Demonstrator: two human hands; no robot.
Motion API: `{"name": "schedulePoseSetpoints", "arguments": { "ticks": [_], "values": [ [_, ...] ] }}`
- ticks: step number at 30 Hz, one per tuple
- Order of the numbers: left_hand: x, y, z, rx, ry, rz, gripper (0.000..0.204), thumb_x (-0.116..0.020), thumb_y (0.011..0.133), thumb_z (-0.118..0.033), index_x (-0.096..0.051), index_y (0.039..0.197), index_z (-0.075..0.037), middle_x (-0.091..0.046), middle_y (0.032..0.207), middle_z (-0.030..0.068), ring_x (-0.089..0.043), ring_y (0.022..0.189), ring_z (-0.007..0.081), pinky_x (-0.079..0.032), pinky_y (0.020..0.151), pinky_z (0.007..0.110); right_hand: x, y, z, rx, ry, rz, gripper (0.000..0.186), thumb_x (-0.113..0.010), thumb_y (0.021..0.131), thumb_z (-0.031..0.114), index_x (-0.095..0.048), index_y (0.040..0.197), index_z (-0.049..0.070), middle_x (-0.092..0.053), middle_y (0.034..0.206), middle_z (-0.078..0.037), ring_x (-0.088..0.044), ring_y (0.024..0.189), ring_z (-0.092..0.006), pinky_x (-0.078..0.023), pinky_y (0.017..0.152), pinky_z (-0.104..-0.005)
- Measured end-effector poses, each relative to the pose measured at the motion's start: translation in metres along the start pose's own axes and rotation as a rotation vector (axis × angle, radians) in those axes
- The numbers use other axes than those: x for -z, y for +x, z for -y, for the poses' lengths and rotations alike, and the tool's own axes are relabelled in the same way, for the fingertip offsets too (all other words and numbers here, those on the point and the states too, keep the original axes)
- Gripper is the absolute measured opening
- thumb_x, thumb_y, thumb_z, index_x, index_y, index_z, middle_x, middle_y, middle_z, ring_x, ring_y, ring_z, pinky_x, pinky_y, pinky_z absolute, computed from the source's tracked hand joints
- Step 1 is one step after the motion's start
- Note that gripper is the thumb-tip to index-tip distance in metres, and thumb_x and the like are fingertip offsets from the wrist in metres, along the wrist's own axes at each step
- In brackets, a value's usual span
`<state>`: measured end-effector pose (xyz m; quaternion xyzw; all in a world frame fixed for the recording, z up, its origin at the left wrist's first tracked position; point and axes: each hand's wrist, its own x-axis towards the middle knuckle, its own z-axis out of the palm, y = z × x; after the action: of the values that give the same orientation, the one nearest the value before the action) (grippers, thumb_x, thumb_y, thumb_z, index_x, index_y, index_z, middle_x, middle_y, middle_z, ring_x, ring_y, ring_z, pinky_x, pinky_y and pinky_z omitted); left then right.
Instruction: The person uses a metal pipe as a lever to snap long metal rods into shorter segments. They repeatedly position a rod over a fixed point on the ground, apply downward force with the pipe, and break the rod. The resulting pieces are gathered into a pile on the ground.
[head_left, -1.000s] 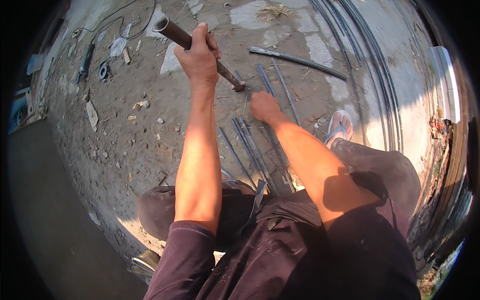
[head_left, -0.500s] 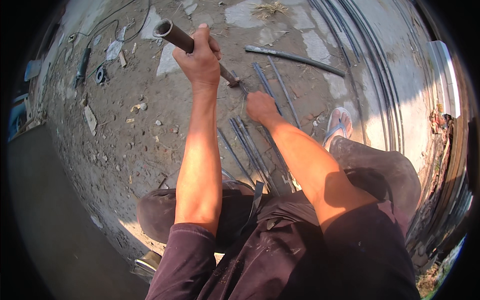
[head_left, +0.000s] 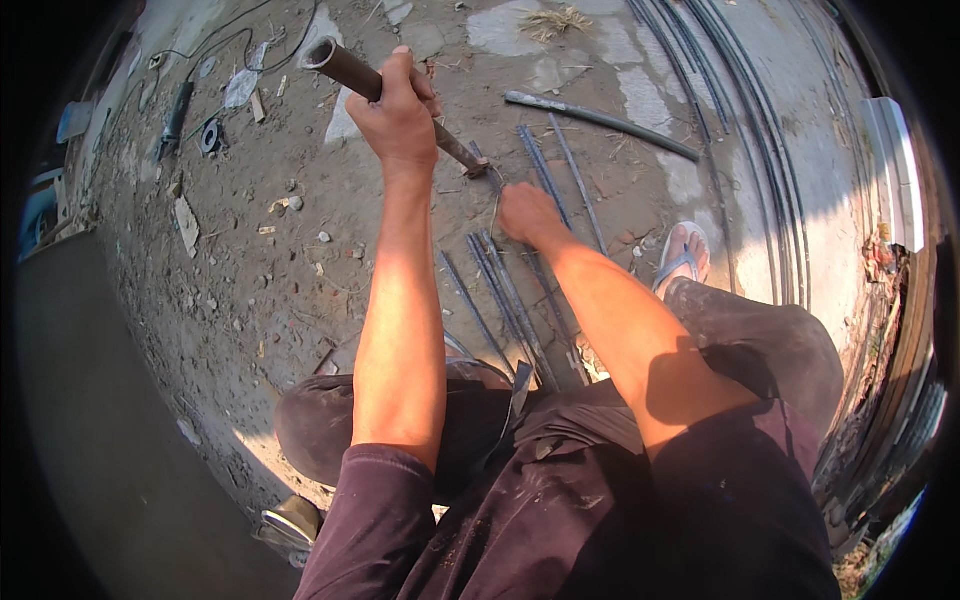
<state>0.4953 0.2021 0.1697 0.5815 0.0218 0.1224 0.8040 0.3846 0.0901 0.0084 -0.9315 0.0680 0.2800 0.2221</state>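
My left hand (head_left: 397, 112) is closed round a rusty steel pipe (head_left: 343, 68). Its hollow end points up to the left, and the narrower shaft slants down to the right. Near that lower end, which has a small rusty head (head_left: 477, 168), my right hand (head_left: 530, 213) is closed with its knuckles up. A dark steel rod (head_left: 494, 181) runs from the head to my right fingers, which seem to grip it; the fingers are partly hidden. Several short ribbed steel bars (head_left: 500, 290) lie between my feet, and another ribbed bar (head_left: 545, 175) lies just beyond my right hand.
A loose grey pipe (head_left: 600, 124) lies ahead. Long steel bars (head_left: 755, 120) stretch along the right side. At the far left are an angle grinder (head_left: 175, 122) with a cable and a dark ring (head_left: 212, 137). My sandalled right foot (head_left: 683, 255) stands on the dirt.
The view has shifted slightly, so ground objects appear a little further right and lower. Both hands keep their grips, and the pipe's tilt is nearly the same.
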Motion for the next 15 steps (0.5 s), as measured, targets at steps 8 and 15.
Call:
{"name": "schedulePoseSetpoints", "arguments": {
  "ticks": [8,15],
  "values": [
    [-0.011,0.009,0.008,0.038,0.183,0.094,0.031,-0.072,0.092,-0.024,-0.062,0.071,-0.003,-0.054,0.058,0.0026,-0.048,0.049,0.0127,-0.042,0.049,0.031,0.004,-0.005,0.004,0.005,-0.009,-0.029,0.025,-0.062,0.09,0.011,-0.075,0.11,0.002,-0.073,0.118,-0.021,-0.069,0.113,-0.0394,-0.056,0.095,-0.0481],
    [-0.02,0.031,-0.041,0.045,0.123,0.318,0.04,-0.067,0.099,-0.034,-0.055,0.071,-0.009,-0.045,0.057,-0.0035,-0.038,0.044,0.0097,-0.033,0.043,0.029,0.01,0.002,0.001,-0.054,-0.015,0.017,0.028,-0.063,0.09,0.012,-0.074,0.115,0.002,-0.07,0.124,-0.021,-0.068,0.116,-0.0386,-0.056,0.098,-0.0468]
  ]
}}
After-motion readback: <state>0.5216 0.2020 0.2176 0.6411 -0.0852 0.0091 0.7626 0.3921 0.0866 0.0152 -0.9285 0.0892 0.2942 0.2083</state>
